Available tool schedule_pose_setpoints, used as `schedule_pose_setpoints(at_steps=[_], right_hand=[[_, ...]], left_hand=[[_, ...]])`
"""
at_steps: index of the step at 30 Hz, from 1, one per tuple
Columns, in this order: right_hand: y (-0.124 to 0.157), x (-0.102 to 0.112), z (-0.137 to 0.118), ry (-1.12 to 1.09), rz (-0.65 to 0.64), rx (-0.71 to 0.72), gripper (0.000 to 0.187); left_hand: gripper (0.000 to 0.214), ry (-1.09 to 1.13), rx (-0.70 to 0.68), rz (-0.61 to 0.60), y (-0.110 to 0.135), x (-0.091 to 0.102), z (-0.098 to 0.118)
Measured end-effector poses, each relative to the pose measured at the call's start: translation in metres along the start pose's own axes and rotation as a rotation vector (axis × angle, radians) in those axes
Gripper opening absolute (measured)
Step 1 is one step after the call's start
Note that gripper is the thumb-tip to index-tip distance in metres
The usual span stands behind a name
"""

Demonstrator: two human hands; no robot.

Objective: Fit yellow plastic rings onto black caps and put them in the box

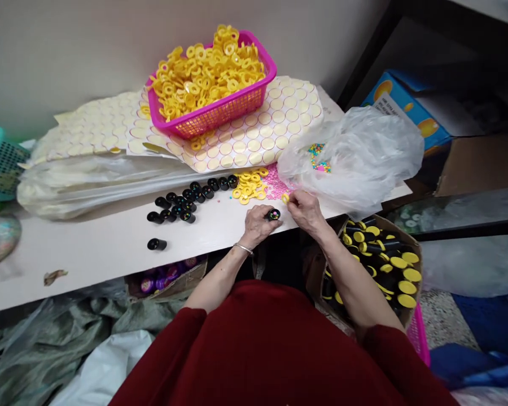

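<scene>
My left hand (257, 224) is wrapped round a black tube (274, 214), its top turned up toward me with small coloured bits showing inside. Just right of it, my right hand (305, 210) pinches a yellow ring (285, 198) between thumb and fingertips, apart from the tube. Behind my hands lie a loose pile of yellow rings (249, 186) and a spread of small pink pieces (275, 183). Several more black tubes (188, 196) stand grouped to the left on the white table. One black tube (156, 244) is by itself nearer the front edge.
A pink basket (220, 115) heaped with yellow rings rests on sheets of round stickers (254, 141). Right of it sits a clear plastic bag (355, 152) with coloured beads. Below the table, a carton (415, 248) holds yellow-capped black tubes. A teal basket (4, 163) stands far left.
</scene>
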State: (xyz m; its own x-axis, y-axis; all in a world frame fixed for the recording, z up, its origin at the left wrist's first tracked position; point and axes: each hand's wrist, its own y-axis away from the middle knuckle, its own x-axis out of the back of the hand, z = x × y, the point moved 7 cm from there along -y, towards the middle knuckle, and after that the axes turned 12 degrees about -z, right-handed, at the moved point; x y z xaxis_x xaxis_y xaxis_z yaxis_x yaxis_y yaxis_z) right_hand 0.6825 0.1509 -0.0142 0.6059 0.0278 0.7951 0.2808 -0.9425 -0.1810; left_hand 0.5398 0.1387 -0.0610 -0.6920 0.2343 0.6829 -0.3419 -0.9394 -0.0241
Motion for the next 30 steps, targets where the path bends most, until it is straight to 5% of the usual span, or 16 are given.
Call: schedule_pose_setpoints(at_steps=[4,11,14,19,26,30], right_hand=[[0.033,-0.007,0.008,0.201,-0.020,-0.032,0.016],[0.039,-0.015,-0.002,0.456,-0.113,0.096,0.019],[0.043,-0.015,-0.004,0.387,-0.108,0.129,0.018],[0.045,-0.007,0.014,0.214,0.065,-0.067,0.017],[0.031,-0.024,0.008,0.387,-0.102,-0.034,0.021],[0.031,-0.019,0.019,0.174,-0.043,-0.082,0.026]], left_hand=[[0.028,-0.013,-0.035,-0.014,0.000,0.000,0.002],[0.030,-0.026,-0.027,-0.031,0.001,0.000,0.003],[0.030,-0.031,-0.019,-0.034,0.001,-0.001,0.003],[0.032,-0.028,-0.019,-0.048,0.001,-0.001,0.003],[0.032,-0.037,-0.018,-0.049,0.000,0.000,0.004],[0.031,-0.032,-0.008,-0.037,0.000,0.000,0.003]])
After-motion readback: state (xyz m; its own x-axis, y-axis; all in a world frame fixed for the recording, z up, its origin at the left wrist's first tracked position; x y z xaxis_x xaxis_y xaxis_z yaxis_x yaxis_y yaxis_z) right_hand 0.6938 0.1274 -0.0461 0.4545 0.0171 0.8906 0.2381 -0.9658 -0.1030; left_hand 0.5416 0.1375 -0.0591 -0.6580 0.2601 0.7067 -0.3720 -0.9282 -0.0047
